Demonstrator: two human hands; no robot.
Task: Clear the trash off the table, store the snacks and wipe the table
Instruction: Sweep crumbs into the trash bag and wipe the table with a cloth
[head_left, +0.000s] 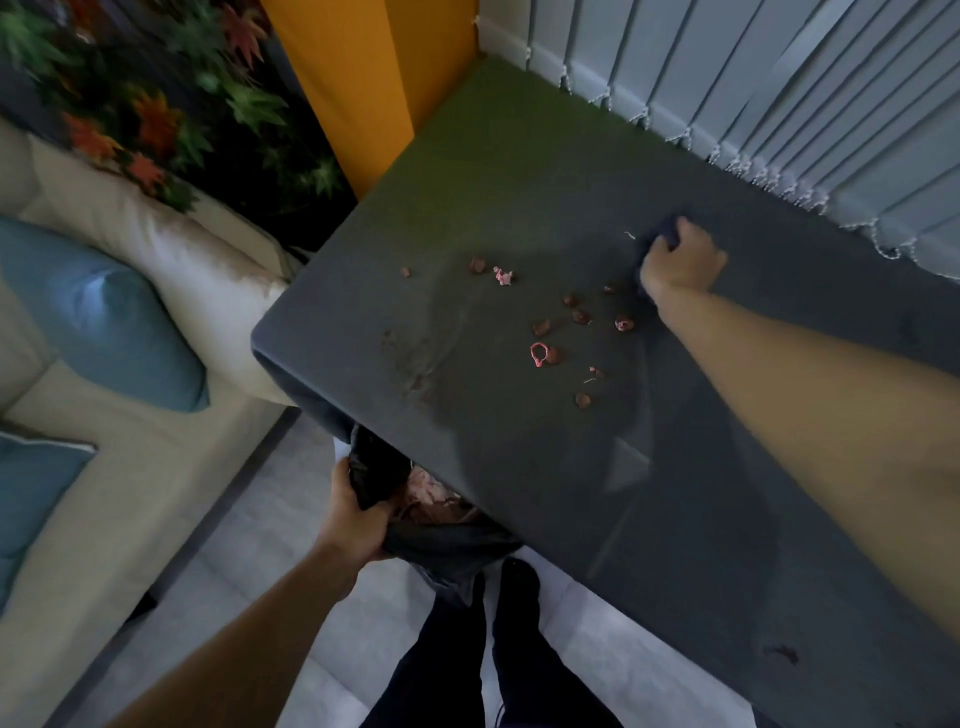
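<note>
Many crumbs (545, 326) lay on the table (519, 467). The right hand (680, 260) squeezed a cloth (662, 231); the left hand (353, 519) gripped a black bag (441, 540).

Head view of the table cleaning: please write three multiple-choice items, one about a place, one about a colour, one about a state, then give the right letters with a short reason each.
1. Where is the trash bag?
A. on the sofa
B. at the table's near edge, below it
C. by the blinds

2. What colour is the cloth?
A. dark blue
B. yellow
C. white

3. What state is the table in?
A. wiped clean
B. covered with boxes
C. scattered with crumbs

Answers:
1 B, the left hand holds the trash bag open under the table edge.
2 A, the right hand grips a dark blue cloth.
3 C, brown and pink crumbs lie scattered.
</note>
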